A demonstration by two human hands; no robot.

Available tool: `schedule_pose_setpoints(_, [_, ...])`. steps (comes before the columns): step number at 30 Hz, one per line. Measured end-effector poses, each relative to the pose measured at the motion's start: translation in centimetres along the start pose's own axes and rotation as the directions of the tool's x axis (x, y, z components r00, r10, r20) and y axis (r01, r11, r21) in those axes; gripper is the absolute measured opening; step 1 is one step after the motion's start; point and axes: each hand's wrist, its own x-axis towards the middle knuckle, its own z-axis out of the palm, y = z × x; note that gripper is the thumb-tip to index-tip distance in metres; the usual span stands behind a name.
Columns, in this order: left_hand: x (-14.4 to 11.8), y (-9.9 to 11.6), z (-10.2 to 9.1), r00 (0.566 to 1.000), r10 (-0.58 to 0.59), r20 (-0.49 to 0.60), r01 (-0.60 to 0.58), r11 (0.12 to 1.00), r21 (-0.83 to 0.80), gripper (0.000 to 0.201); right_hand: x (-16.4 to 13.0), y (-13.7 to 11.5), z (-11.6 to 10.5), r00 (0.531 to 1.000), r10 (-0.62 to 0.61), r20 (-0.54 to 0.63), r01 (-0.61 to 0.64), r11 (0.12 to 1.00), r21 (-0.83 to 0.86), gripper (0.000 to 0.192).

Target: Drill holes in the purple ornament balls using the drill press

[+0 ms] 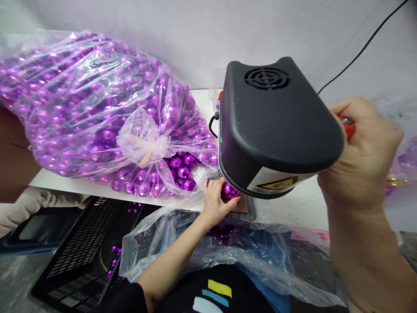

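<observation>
Left hand (215, 202): fingers closed on a purple faceted ball (230, 191), held on the small plate beneath the black machine head (276, 130), at the white table (302, 208) edge. Right hand (361, 152): wrapped around a red handle (348, 127) beside the machine. Left: tied clear bag (97, 113) of purple balls. Below: black crate (84, 248).

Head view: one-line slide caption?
Left hand holds a purple bauble under a black machine; right hand grips its red handle.

A tied bag (97, 108) lies on the table (302, 208), left of the machine (276, 126).
</observation>
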Motion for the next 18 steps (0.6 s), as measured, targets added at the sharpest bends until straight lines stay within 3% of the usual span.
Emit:
schedule_pose_setpoints(8, [-0.3,-0.8,0.1,0.997,-0.060,0.058,0.066,0.992,-0.109,0.047,-0.7,-0.3,-0.3,0.999,-0.040,-0.028,0.037,0.995,-0.091,0.040])
schedule_pose_setpoints(13, [-0.4,-0.7,0.2,0.995,-0.081,0.062,0.089,0.987,-0.135,0.049,-4.2,-0.3,-1.5,0.976,-0.208,-0.061,0.183,0.942,-0.280,0.023])
schedule_pose_setpoints(16, [-0.3,-0.2,-0.1,0.998,-0.049,0.028,0.052,0.990,-0.128,0.051,-6.9,0.3,-2.5,0.954,-0.299,-0.001,0.290,0.926,-0.241,0.026])
schedule_pose_setpoints(18, [-0.2,0.1,-0.3,0.999,-0.037,0.033,0.041,0.992,-0.121,0.050,-8.4,0.9,-3.1,0.968,-0.248,0.035,0.250,0.951,-0.182,0.021])
